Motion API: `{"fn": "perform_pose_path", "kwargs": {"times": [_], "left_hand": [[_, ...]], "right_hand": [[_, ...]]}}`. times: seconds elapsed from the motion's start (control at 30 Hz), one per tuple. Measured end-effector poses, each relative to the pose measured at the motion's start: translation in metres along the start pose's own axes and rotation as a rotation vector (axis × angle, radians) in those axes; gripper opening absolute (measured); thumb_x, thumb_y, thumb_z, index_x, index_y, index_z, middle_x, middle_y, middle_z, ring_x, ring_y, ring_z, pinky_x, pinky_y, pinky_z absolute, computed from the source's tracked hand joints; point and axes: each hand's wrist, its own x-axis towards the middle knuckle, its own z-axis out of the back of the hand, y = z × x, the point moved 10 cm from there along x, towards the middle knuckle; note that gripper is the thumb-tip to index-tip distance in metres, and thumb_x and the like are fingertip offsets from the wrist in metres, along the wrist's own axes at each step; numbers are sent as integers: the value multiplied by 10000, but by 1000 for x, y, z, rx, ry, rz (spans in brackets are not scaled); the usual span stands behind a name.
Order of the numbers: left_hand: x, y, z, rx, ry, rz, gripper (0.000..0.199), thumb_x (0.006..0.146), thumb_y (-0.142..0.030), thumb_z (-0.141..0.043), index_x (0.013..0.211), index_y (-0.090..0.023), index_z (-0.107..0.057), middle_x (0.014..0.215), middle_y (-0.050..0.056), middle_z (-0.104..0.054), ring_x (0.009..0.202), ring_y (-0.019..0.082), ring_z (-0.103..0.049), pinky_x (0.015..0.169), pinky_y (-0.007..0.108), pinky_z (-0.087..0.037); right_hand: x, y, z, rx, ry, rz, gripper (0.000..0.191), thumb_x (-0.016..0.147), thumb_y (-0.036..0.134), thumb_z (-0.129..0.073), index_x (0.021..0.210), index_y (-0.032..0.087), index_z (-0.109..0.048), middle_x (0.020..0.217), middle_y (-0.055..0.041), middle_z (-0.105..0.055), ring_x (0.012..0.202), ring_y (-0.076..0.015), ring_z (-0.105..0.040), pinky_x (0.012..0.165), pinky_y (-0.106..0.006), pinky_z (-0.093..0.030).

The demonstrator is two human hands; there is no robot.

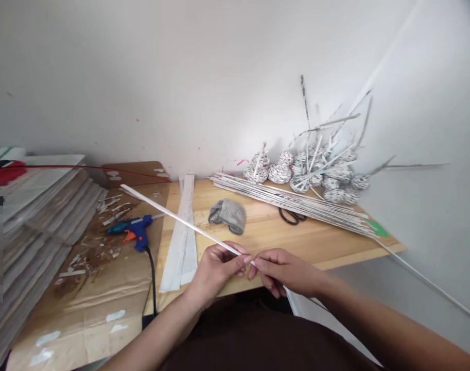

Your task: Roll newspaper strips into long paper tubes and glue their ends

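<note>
A long, thin white rolled paper tube slants up and left from my hands, above the front part of the table. My left hand is closed around its lower part, thumb pressed on top. My right hand pinches the near end of the same tube between thumb and fingertips, close beside the left thumb. Just behind the hands lies a crumpled grey cloth-like piece. White paper strips lie to the left of my left hand, passing beneath the tube.
A blue glue gun with a black cord lies on stained cardboard among paper scraps. Stacked newspaper stands far left. At the back right are a bundle of paper tubes, black-handled scissors and several woven paper shapes.
</note>
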Motion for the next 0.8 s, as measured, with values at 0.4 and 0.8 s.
{"fn": "perform_pose_path", "kwargs": {"times": [0.4,0.8], "left_hand": [[-28,-11,-7,21,-7,-20,225,668,-274,-793,791,-129,-674,588,7,-621,546,102,-540,552,222,-448],[-22,-7,12,-20,-92,12,277,622,-318,-821,763,-124,-682,569,11,-614,537,93,-537,519,196,-437]], "right_hand": [[-25,13,-23,-80,113,47,452,960,497,-342,933,146,-626,555,37,-472,453,-98,-486,450,-203,-384],[-4,4,-19,35,30,0,392,924,490,-456,935,153,-655,559,46,-487,443,-74,-480,443,-181,-368]]}}
